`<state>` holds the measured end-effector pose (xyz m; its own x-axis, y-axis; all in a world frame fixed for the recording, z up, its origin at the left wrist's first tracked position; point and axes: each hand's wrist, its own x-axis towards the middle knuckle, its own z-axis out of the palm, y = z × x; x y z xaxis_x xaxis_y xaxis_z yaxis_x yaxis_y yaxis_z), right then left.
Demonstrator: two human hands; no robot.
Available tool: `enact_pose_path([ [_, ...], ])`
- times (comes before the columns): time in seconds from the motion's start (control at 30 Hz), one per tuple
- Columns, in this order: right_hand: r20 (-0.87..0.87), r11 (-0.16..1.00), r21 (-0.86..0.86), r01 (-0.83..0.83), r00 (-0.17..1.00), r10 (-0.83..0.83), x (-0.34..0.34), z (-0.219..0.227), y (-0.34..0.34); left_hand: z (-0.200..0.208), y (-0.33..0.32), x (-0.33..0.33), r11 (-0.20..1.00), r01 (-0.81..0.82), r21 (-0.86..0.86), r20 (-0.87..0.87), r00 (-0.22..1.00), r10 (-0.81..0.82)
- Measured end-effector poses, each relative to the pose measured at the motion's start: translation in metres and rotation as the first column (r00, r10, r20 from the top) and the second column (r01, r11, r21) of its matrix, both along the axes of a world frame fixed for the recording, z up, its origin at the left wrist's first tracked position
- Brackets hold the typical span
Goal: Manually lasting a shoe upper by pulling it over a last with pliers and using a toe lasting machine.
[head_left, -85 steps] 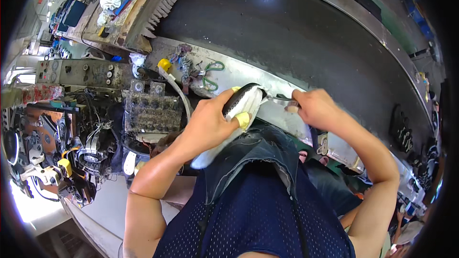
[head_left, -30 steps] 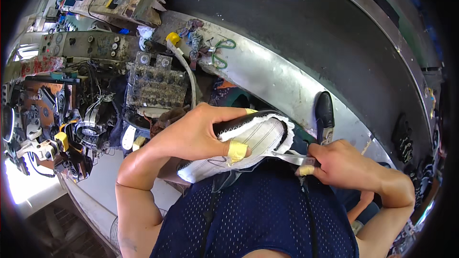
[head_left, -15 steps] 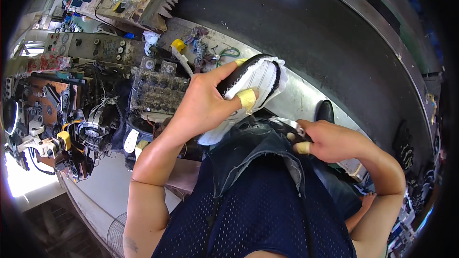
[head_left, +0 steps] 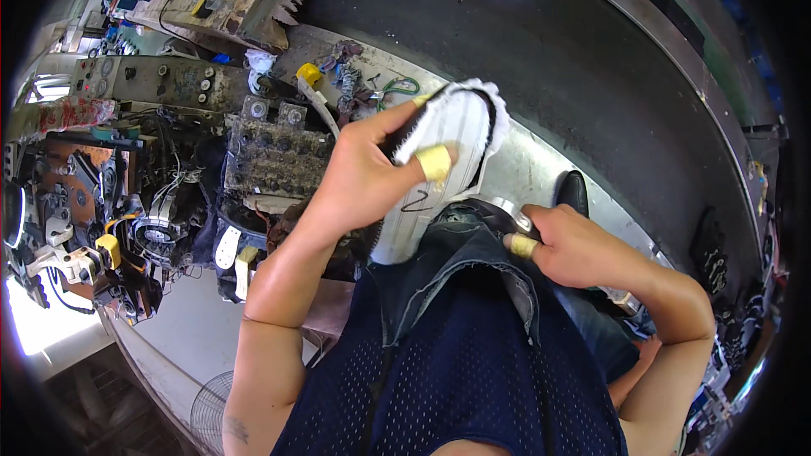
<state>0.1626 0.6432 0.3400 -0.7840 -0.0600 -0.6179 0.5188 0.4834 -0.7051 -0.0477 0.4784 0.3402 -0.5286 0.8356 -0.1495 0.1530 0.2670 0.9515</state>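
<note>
My left hand (head_left: 372, 169) is closed round an unfinished shoe (head_left: 443, 152), its white underside turned toward me. A frayed white lining edge stands up round the toe, and a strip of black upper shows beside it. Yellow tape wraps my left thumb, which presses on the white underside. Just right of the shoe, my right hand (head_left: 566, 241) is closed on a pincers-like metal hand tool (head_left: 507, 209). Its silver head reaches to the shoe's right edge; most of its handle is hidden by my fingers. Yellow tape is on my right hand too. A worn denim apron (head_left: 456, 257) covers my lap.
Beyond the shoe runs a metal ledge (head_left: 532, 156) beside a wide black belt (head_left: 541, 59). A black shoe (head_left: 573, 192) stands on the ledge near my right hand. Grimy machinery (head_left: 274, 156) is close on the left, with a yellow-ended tool (head_left: 309, 76) above it.
My left hand has turned the shoe, so more of its white underside and a dark handwritten mark show. My right hand and the tool have shifted slightly left, toward the shoe.
</note>
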Motion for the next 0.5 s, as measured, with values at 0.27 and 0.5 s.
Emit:
enact_pose_path([
  [0.27,-0.018,0.973,0.227,-0.04,0.999,0.046,0.01,-0.01,0.017,-0.034,-0.001,-0.016,0.996,-0.079,0.038,0.221,0.973,0.069],
  [0.5,-0.198,0.993,0.113,0.042,0.98,-0.019,-0.012,-0.021,0.027,-0.028,0.023,-0.051,0.968,-0.249,0.026,0.429,0.878,0.214],
])
